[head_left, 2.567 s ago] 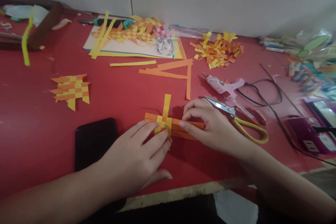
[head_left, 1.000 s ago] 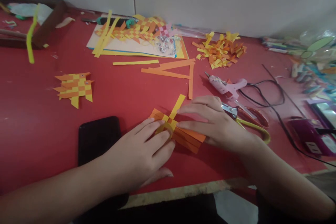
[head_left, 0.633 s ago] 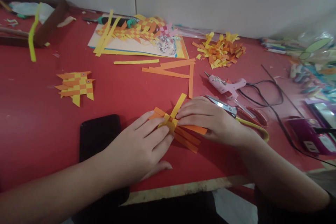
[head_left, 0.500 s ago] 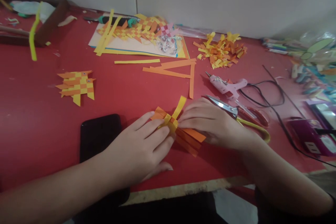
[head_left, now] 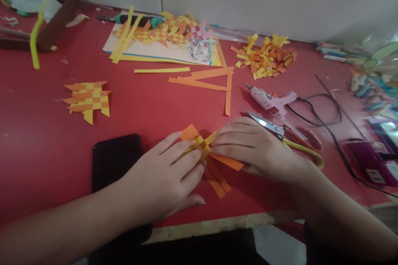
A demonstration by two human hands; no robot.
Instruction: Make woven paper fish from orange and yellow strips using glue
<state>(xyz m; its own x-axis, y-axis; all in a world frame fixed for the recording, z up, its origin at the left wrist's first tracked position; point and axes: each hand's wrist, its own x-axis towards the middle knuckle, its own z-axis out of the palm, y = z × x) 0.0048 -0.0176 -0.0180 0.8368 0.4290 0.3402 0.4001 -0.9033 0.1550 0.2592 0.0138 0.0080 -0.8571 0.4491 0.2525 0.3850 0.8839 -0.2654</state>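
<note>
Between my hands, near the front edge of the red table, lies a small weave of orange and yellow paper strips (head_left: 205, 145). My left hand (head_left: 168, 174) presses its fingers down on the left side of the weave, with the thumb apart below. From the right, my right hand (head_left: 248, 145) has its fingers together at the weave's edge, gripping strips there; its fingertips partly hide them. Orange strip ends stick out toward the lower right and upper left. The thumb of my right hand is mostly hidden.
Scissors (head_left: 267, 125) and a pink glue gun (head_left: 270, 100) lie beyond my right hand. A black phone (head_left: 116, 159) is by my left forearm. Woven paper fish (head_left: 88, 100), loose orange strips (head_left: 202, 84) and a scrap pile (head_left: 264, 56) lie farther back. A purple box (head_left: 370, 161) sits right.
The upright yellow strip has come down toward the right, under my right fingers. The lower orange strips have swung downward and left. My left hand stays nearly in place.
</note>
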